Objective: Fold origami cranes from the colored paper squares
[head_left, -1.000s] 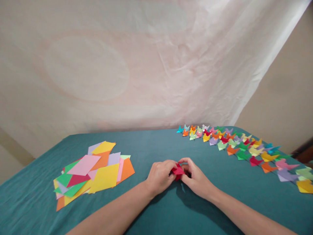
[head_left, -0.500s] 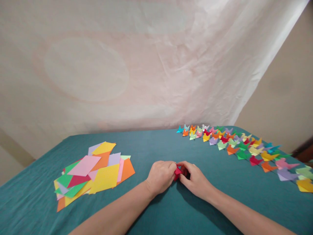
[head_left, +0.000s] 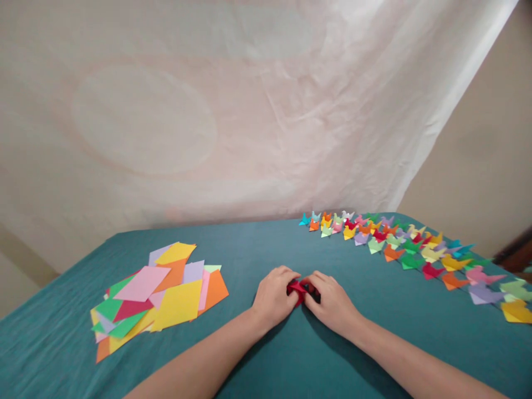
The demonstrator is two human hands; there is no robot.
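Note:
A small folded piece of red paper (head_left: 297, 292) is held between my two hands, low over the middle of the table. My left hand (head_left: 275, 295) pinches its left side with curled fingers, the thumb toward me. On the other side, my right hand (head_left: 329, 299) grips the right edge between thumb and fingertips. The fingers cover part of the red paper, so its full shape cannot be made out.
Loose coloured paper squares (head_left: 177, 305) lie in a spread pile on the left of the teal tablecloth (head_left: 249, 244). Rows of small folded paper birds (head_left: 393, 253) stand along the right side. Behind the table hangs a pale cloth (head_left: 249, 127).
My left hand has shifted its grip, its fingers and thumb now parted around the red paper, and more of the paper's top shows. My right hand keeps its pinch.

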